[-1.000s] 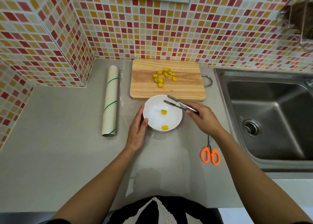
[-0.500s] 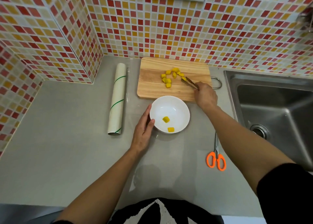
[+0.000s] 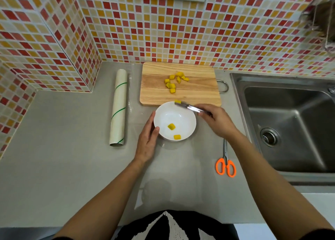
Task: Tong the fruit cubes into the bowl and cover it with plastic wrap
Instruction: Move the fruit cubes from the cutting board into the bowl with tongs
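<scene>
A white bowl sits on the grey counter just in front of a wooden cutting board. Two yellow fruit cubes lie inside the bowl. Several more cubes remain on the board. My right hand grips metal tongs, whose tips pinch one yellow cube over the bowl's far rim. My left hand rests flat against the bowl's left side. A roll of plastic wrap lies left of the board.
Orange-handled scissors lie on the counter to the right of the bowl. A steel sink fills the right side. Tiled walls close off the back and the left corner.
My right hand went to the board with the tongs, picked up a cube there, and has come back to the bowl's far rim carrying it. My left hand stayed at the bowl.
</scene>
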